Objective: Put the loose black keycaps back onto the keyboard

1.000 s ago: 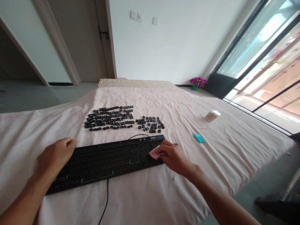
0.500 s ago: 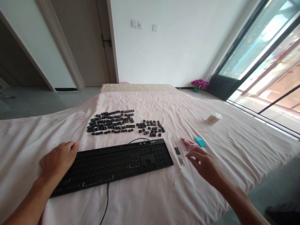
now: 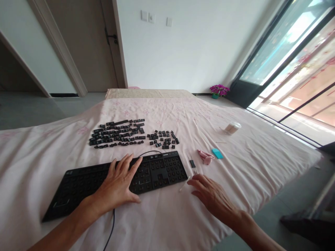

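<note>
My left hand (image 3: 119, 183) lies flat and open on the keyboard (image 3: 115, 177) while my empty right hand (image 3: 209, 195) touches a cotton swab (image 3: 184, 184).

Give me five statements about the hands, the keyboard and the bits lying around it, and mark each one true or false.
1. The left hand lies flat on the black keyboard. True.
2. The right hand holds the pink cloth. False: the cloth lies on the pink sheet, apart from the hand, beside the turquoise block.
3. The loose keycaps lie on the sheet beyond the keyboard. True.
4. The right hand's fingertips are at a thin white stick just off the keyboard's right end. True.
5. The small round container stands between the two hands. False: it sits far off to the right, near the window side.
</note>
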Motion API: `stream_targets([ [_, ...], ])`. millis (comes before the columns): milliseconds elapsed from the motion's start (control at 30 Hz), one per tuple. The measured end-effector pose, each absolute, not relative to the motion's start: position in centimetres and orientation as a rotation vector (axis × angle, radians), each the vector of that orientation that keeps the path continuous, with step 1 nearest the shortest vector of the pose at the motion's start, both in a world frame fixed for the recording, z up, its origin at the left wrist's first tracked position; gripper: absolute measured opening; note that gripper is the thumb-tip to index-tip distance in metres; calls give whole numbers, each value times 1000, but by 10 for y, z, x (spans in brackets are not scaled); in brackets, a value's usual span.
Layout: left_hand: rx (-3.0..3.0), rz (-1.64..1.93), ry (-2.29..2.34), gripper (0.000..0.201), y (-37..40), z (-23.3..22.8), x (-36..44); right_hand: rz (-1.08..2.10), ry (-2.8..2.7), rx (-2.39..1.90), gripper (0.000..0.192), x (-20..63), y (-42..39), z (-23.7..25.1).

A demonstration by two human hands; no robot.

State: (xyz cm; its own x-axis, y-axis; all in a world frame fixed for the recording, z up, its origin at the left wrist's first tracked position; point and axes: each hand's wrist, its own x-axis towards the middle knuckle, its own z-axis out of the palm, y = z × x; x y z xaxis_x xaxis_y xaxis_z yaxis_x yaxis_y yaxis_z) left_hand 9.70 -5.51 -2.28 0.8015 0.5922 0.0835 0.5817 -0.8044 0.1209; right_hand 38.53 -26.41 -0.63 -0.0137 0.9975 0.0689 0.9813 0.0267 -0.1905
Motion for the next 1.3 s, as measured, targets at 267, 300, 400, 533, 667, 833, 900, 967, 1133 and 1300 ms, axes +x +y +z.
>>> stream_targets([
  [267, 2889, 121, 942, 111, -52, -18, 101, 157, -1969, -2174, 21, 382, -241, -16],
  [300, 2878, 125, 943, 111, -51, -16, 103, 153, -1961, -2177, 23, 383, -241, -16],
  [400, 2852, 130, 960, 111, -47, -11, 106, 135, -2011, -2165, 21, 385, -244, -16],
  [533, 2858, 134, 953, 108, -38, -10, 110, 107, -2137, -2145, 21, 381, -252, -14],
  [667, 2865, 125, 908, 104, -30, -9, 111, 111, -2219, -2156, 25, 372, -259, -10],
  [833, 2863, 137, 897, 102, -28, -8, 112, 137, -2170, -2118, 24, 373, -244, 18],
  [900, 2862, 144, 899, 102, -29, -8, 113, 81, -2111, -2152, 27, 378, -231, 31],
  [967, 2859, 152, 892, 102, -31, -10, 113, 4, -2081, -2168, 30, 381, -218, 37],
  [1133, 2837, 141, 896, 103, -33, -14, 110, 30, -2161, -2101, 32, 379, -202, 30],
  [1300, 2803, 119, 894, 104, -31, -13, 110, 75, -2201, -2098, 34, 383, -206, 19],
])
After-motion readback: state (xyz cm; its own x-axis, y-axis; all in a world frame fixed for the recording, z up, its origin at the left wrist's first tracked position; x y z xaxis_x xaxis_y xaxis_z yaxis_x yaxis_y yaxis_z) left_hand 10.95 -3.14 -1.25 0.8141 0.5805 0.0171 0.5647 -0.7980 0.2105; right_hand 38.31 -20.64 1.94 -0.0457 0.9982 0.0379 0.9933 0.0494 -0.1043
